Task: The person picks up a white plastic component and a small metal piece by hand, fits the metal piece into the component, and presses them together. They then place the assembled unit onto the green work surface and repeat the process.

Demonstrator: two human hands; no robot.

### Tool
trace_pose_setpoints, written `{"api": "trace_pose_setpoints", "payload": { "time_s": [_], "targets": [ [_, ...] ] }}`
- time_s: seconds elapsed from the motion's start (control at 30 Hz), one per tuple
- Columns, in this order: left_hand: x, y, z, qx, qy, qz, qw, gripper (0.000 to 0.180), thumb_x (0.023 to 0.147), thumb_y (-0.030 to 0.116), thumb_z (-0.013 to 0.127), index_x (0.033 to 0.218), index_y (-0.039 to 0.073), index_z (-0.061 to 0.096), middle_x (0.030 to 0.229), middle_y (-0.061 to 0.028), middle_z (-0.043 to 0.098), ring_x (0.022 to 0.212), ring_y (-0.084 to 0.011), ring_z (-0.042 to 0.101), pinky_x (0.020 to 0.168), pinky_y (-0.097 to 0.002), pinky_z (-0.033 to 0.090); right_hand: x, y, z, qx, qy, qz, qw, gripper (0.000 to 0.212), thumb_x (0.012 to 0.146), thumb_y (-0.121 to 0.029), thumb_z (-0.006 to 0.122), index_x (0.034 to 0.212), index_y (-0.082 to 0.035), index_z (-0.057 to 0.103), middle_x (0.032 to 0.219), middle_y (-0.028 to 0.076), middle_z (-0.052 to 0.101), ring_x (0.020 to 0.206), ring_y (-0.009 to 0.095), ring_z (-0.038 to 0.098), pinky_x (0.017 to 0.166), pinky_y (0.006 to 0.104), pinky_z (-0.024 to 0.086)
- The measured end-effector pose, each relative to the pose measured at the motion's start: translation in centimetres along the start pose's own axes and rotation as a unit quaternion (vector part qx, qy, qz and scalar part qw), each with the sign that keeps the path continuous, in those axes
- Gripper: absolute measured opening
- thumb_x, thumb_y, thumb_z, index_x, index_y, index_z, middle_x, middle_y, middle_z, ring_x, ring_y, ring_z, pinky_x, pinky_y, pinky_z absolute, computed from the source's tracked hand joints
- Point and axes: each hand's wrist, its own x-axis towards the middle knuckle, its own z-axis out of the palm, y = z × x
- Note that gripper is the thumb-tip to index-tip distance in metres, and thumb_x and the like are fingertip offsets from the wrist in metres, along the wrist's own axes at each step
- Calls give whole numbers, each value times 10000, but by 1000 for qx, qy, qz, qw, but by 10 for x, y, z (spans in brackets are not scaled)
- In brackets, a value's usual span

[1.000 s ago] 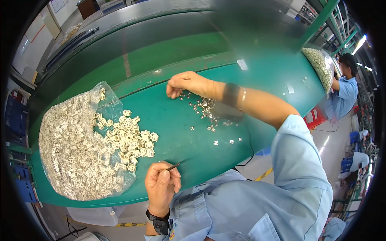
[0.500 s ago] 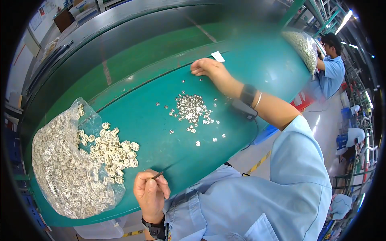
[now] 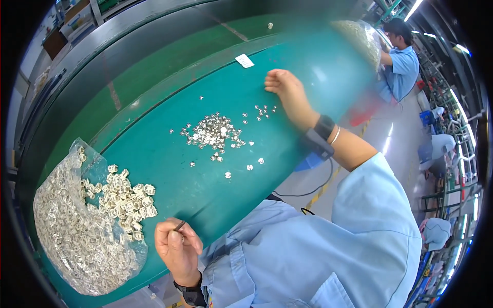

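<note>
My left hand (image 3: pixel 177 251) is closed in a pinch around a thin dark stick-like tool (image 3: pixel 179 225), near the table's front edge. To its upper left lies a loose heap of cream-white plastic parts (image 3: pixel 128 200), spilling from a clear plastic bag (image 3: pixel 84 241) full of the same parts. Small shiny metal discs (image 3: pixel 210 131) are piled mid-table, with stray ones around. Beyond the pile to the right, my right hand (image 3: pixel 290 95) hovers with fingers loosely bent; I see nothing in it. Several discs (image 3: pixel 262 111) lie just left of its wrist.
A green belt (image 3: pixel 169 82) runs along the table's far side with a small whitish part (image 3: pixel 270 25) on it. A white card (image 3: pixel 245 60) lies at the table's far edge. At far right a co-worker (image 3: pixel 403 61) sits by another filled bag (image 3: pixel 359 41).
The view has shifted, moving the table's things leftward in the picture. My right hand has drawn away rightward from the card and pile. My left hand keeps its pinch on the dark stick-like tool.
</note>
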Motion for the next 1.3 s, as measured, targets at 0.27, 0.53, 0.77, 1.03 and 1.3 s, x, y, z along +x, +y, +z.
{"api": "trace_pose_setpoints", "payload": {
  "time_s": [0.27, 0.53, 0.77, 1.03, 1.3],
  "targets": [
    [-1, 6, 7, 3, 38, -6, 999, 262, 978, 260, 549, 940, 6, 500, 782, -102, 554, 491, -115, 516, 388, -223, 427, -36, 17, 123, 16, -172, 53, 984, 314, 992, -270, 482, 1052, 16, 597, 987, 100, 629, 931, 176, 608, 869, 315, 509],
    [-1, 7, 3, -22, 16, -3, 1000, 271, 977, 253, 552, 949, -13, 511, 796, -110, 563, 506, -116, 522, 398, -228, 437, 37, 13, 149, -70, -230, 20, 970, 341, 992, -287, 472, 1026, 25, 603, 980, 97, 627, 918, 167, 604, 868, 310, 508],
    [-1, 6, 1, -29, 2, -9, 1000, 265, 979, 238, 547, 961, -23, 511, 818, -121, 573, 521, -123, 529, 405, -235, 442, -1, 17, 151, -38, -343, 125, 930, 364, 991, -314, 478, 1020, 23, 612, 966, 96, 629, 902, 169, 610, 835, 312, 518],
    [-2, 5, -1, -38, 10, -20, 999, 263, 979, 235, 547, 962, -25, 507, 828, -122, 577, 525, -131, 536, 421, -239, 452, 12, 18, 215, -88, -457, 117, 877, 348, 993, -312, 487, 983, 2, 635, 922, 91, 649, 844, 168, 628, 804, 308, 523],
    [0, 7, 1, -27, 4, -12, 1000, 270, 977, 242, 549, 954, -23, 507, 829, -119, 580, 521, -128, 536, 412, -238, 447, -28, -2, 156, -115, -477, 127, 862, 285, 971, -283, 547, 939, -17, 644, 904, 80, 648, 811, 162, 632, 760, 300, 516]
  ]
}}
